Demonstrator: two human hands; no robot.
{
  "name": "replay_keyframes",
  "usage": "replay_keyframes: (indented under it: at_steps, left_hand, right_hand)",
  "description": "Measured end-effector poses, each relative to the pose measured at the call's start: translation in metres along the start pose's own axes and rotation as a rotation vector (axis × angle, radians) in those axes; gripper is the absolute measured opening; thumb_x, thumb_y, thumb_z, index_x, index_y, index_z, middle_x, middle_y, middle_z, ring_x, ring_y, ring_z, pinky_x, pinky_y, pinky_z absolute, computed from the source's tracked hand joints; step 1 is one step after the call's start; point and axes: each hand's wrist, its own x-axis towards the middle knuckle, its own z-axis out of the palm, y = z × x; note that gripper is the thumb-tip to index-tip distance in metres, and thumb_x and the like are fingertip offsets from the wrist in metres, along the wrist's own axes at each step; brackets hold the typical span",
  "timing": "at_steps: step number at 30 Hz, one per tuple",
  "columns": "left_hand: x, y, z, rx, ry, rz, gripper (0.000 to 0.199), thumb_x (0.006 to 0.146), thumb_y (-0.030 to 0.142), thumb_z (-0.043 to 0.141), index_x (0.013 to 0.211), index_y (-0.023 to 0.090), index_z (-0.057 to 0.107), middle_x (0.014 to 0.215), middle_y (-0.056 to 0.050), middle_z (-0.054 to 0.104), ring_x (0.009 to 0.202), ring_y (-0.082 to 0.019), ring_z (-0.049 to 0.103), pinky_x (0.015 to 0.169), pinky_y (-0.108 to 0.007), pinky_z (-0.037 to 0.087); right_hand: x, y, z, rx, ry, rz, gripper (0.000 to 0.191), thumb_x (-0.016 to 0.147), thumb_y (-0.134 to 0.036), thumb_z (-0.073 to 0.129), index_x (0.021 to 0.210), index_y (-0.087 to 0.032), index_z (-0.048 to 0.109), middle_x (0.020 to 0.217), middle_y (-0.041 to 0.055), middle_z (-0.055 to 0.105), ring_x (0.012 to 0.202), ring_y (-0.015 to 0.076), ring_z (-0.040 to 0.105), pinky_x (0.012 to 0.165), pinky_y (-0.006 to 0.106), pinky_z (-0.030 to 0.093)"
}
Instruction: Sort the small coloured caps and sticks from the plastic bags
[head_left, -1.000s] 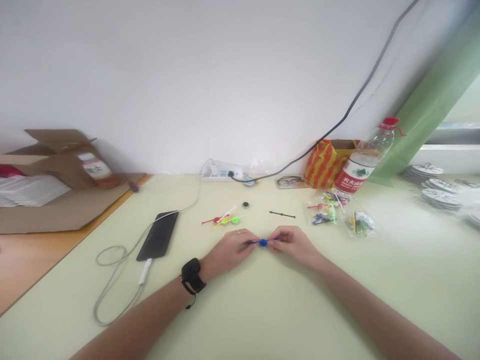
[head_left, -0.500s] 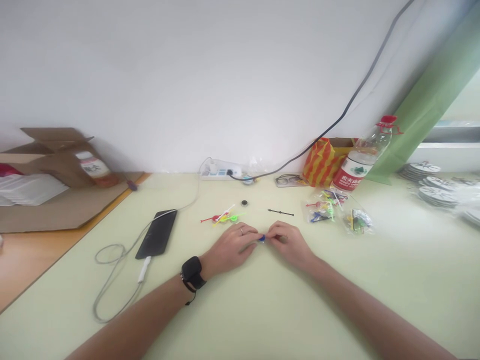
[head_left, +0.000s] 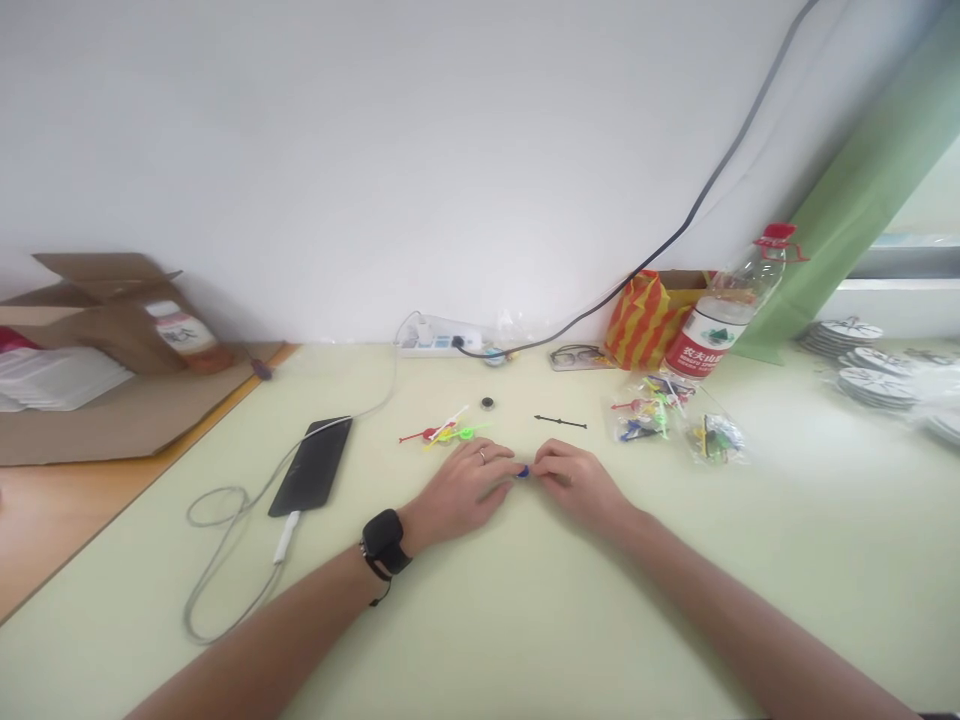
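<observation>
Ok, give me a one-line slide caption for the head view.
Left hand and right hand meet at a small blue piece, black arrow lying beyond.

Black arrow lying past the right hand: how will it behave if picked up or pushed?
The black arrow is probably light, being so thin. It looks straight, so likely fairly stiff. Its broader middle and ends would likely resist rolling; a push may slide or swivel it.

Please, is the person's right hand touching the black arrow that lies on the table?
Apart. The head view shows it: the black arrow lies beyond the right hand, with a narrow strip of pale tabletop visible between them.
</observation>
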Motion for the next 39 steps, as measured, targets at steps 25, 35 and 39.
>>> replay_keyframes:
  at_steps: [25, 35, 39]
  left_hand:
    - [-0.006, 0.003, -0.007, -0.189, 0.140, -0.180, 0.042, 0.097, 0.017, 0.053, 0.136, 0.030, 0.056, 0.136, -0.005, 0.062, 0.132, -0.025, 0.052, 0.116, -0.048, 0.040]
    - [-0.006, 0.002, -0.006, -0.144, 0.229, -0.234, 0.029, 0.102, 0.023, 0.051, 0.129, 0.028, 0.059, 0.130, -0.005, 0.065, 0.127, -0.025, 0.056, 0.121, -0.051, 0.032]
    - [-0.006, 0.002, -0.005, -0.149, 0.233, -0.235, 0.026, 0.102, 0.025, 0.052, 0.127, 0.028, 0.060, 0.128, -0.005, 0.066, 0.126, -0.024, 0.057, 0.120, -0.051, 0.032]
  right_hand:
    - [-0.003, -0.010, -0.026, 0.359, 0.031, 0.450, 0.045, 0.092, -0.061, 0.058, 0.105, -0.020, 0.073, 0.069, 0.0003, 0.058, 0.058, 0.0159, 0.051, 0.056, 0.031, 0.044]
    - [0.009, 0.003, -0.052, 0.580, 0.159, 0.516, 0.052, 0.092, -0.067, 0.055, 0.067, -0.022, 0.055, 0.058, -0.0031, 0.038, 0.054, 0.0139, 0.034, 0.052, 0.030, 0.028]
    - [0.005, 0.028, -0.043, 0.061, 0.206, 0.361, 0.029, 0.096, -0.047, 0.054, 0.093, -0.021, 0.066, 0.075, 0.0027, 0.058, 0.071, 0.0201, 0.054, 0.067, 0.034, 0.044]
